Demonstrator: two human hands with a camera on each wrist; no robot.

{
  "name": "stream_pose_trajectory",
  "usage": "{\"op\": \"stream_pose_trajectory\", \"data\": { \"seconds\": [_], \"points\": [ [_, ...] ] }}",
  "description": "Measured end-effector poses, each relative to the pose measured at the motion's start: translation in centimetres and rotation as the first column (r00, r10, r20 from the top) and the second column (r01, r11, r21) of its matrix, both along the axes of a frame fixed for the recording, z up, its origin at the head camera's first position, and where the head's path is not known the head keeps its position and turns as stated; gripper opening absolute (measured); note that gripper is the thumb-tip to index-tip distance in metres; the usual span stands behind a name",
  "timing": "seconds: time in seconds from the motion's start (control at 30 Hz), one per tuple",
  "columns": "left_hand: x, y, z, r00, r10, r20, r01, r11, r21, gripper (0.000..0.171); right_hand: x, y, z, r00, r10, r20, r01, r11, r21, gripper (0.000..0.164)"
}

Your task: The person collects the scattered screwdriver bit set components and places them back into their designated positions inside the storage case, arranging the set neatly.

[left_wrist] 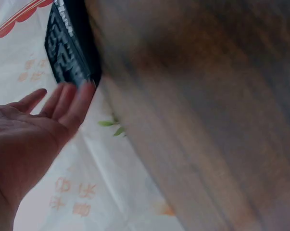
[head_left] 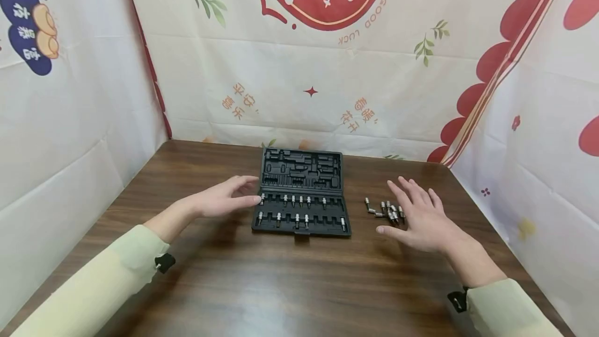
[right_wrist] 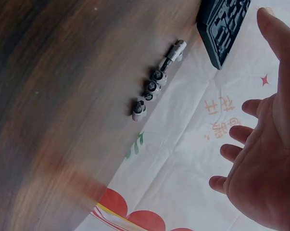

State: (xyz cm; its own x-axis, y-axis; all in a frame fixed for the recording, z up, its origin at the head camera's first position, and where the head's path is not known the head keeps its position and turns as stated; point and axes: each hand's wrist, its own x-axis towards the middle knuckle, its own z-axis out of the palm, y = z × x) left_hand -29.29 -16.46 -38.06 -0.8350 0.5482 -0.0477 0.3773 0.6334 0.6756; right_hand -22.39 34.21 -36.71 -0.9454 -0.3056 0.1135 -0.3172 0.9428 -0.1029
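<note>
A black plastic socket case [head_left: 299,191] lies unfolded on the table, its moulded lid [head_left: 301,169] at the back. Several silver-and-black bit sockets [head_left: 297,218] sit in two rows in the front half, among vacant slots. My left hand [head_left: 229,195] is at the case's left edge, fingers loosely extended; whether it touches the case I cannot tell. To the right of the case, a small pile of loose bit sockets [head_left: 393,213] lies on the wood. Beside that pile my right hand [head_left: 421,222] hovers palm down, fingers spread, holding nothing. The right wrist view shows its palm [right_wrist: 265,173] and the loose bit sockets [right_wrist: 153,86].
The dark wooden table [head_left: 262,285] carries the case and the pile. A printed cloth [head_left: 299,66] hangs behind the table's back edge, with more cloth along the left and right sides. Both wrists wear black straps [head_left: 165,262].
</note>
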Motion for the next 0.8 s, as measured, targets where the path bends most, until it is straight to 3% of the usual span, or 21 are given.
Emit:
{"op": "stream_pose_trajectory", "data": {
  "seconds": [0.1, 0.23, 0.5, 0.8],
  "points": [
    [-0.3, 0.3, -0.3, 0.992, -0.012, 0.127, 0.002, 0.997, 0.071, 0.079, 0.0, -0.1, 0.2, 1.000, 0.006, 0.004, -0.006, 1.000, -0.005, 0.121],
    [-0.8, 0.7, -1.1, 0.977, -0.026, 0.212, 0.008, 0.996, 0.088, 0.082, 0.0, -0.1, 0.3, 1.000, 0.015, 0.010, -0.015, 1.000, -0.013, 0.122],
    [-1.8, 1.1, -1.4, 0.976, -0.072, 0.206, 0.073, 0.997, 0.004, 0.099, 0.0, 0.3, 0.8, 1.000, 0.006, 0.014, -0.006, 1.000, -0.011, 0.121],
    [-2.3, 0.8, -1.5, 0.978, -0.108, 0.178, 0.118, 0.992, -0.050, 0.099, -0.6, 0.7, 1.6, 1.000, -0.025, -0.009, 0.024, 0.996, -0.082, 0.119]
  ]
}}
